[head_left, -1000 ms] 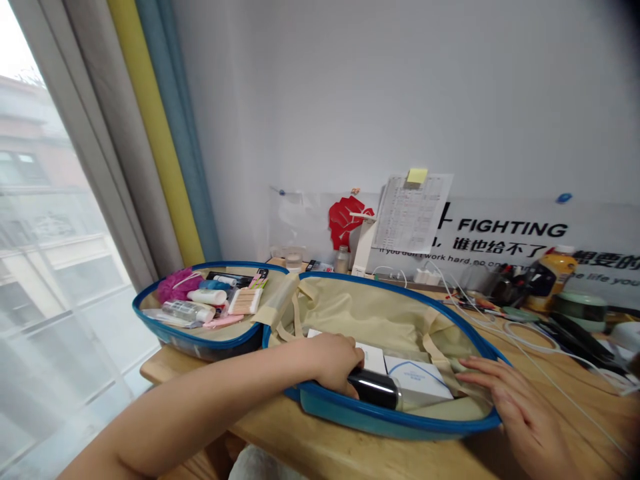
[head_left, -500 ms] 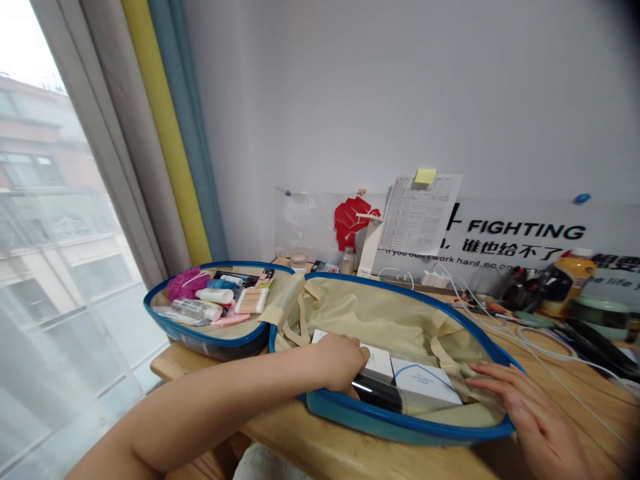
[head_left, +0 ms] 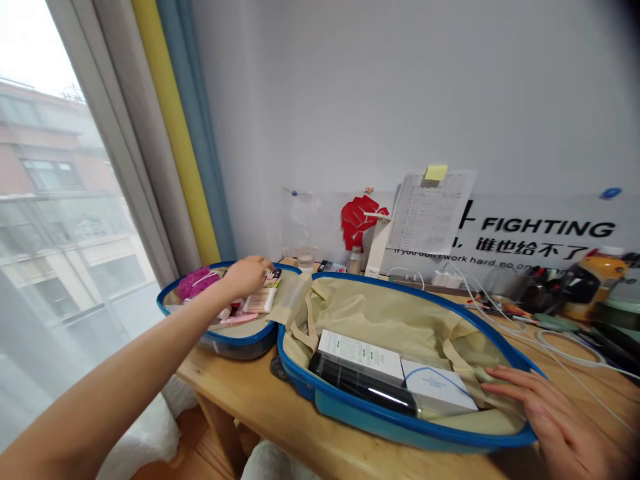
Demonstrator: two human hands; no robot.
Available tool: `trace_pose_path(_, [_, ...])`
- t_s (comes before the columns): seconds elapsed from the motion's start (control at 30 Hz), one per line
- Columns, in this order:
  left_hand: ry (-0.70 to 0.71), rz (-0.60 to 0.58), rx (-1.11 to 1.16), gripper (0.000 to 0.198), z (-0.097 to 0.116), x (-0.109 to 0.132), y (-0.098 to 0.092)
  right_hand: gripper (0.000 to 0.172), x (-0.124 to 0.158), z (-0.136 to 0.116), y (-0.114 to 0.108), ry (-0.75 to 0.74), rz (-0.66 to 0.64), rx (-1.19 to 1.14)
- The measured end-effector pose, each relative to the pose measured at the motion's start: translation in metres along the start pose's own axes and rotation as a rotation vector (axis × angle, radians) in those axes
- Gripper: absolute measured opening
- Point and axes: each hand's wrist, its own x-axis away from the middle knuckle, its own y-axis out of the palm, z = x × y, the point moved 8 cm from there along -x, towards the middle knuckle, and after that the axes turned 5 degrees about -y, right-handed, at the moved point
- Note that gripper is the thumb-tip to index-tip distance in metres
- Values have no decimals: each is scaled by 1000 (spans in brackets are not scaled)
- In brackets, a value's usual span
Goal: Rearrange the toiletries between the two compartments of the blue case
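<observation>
A small blue suitcase [head_left: 420, 425] lies spread open on the wooden table. My left hand [head_left: 250, 275] reaches over its left half, above the small items. The hand's back hides most of its fingers and whatever lies beneath. Around it are a purple bath puff [head_left: 195, 283], a pack of cotton swabs [head_left: 261, 301] and a small carded package [head_left: 273, 275]. In the right half sit a black cylinder [head_left: 367, 388], a white printed box [head_left: 360, 351] and a second white box [head_left: 439, 387]. My right hand [head_left: 543, 403] rests at the right rim, fingers stretched out, holding nothing.
Behind the suitcase stand a white lamp [head_left: 379, 247], a glass jar [head_left: 355, 260] and a power strip [head_left: 440, 281]. White cables [head_left: 565, 347] and an orange bottle [head_left: 597, 283] are on the right. A curtain [head_left: 165, 133] hangs at left; the table edge is in front.
My left hand has left the black cylinder in the right half and moved left and up over the left half. The cylinder now lies uncovered. My right hand stays at the rim.
</observation>
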Motion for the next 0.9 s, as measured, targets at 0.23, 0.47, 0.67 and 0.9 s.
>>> trace_pose_path(0.23, [-62, -217, -10, 57, -102, 8, 65, 31, -12, -12, -6, 87, 85, -83])
trace_pose_path(0.47, [-21, -246, -12, 65, -110, 6, 86, 32, -13, -13, -7, 59, 72, -44])
trace_pose_path(0.67, [-19, -250, 129, 69, -111, 4, 85, 32, -14, -15, -8, 95, 81, -61])
trace_pose_path(0.9, [-92, -163, 230, 58, -136, -16, 85, 37, -11, -9, -5, 41, 28, 4])
